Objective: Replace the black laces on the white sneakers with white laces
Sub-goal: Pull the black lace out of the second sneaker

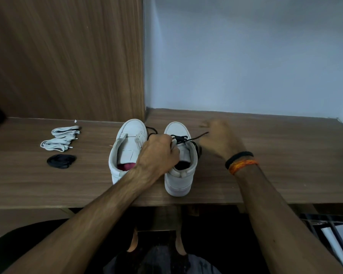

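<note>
The left hand [158, 153] grips the tongue of the right sneaker [179, 161] on the desk [265, 165]. Just beside, the blurred right hand [218, 137] pinches its black lace [196, 137]. White laces [61, 138] lie far left of both hands.

dim, soft light; motion-blurred right hand [219, 138]

left hand [158, 153] curled, gripping; right hand [218, 138] blurred, pinching.

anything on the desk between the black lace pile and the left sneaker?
Nothing: head view shows bare wood between the black lace pile and the left sneaker. White laces sit farther back.
</note>
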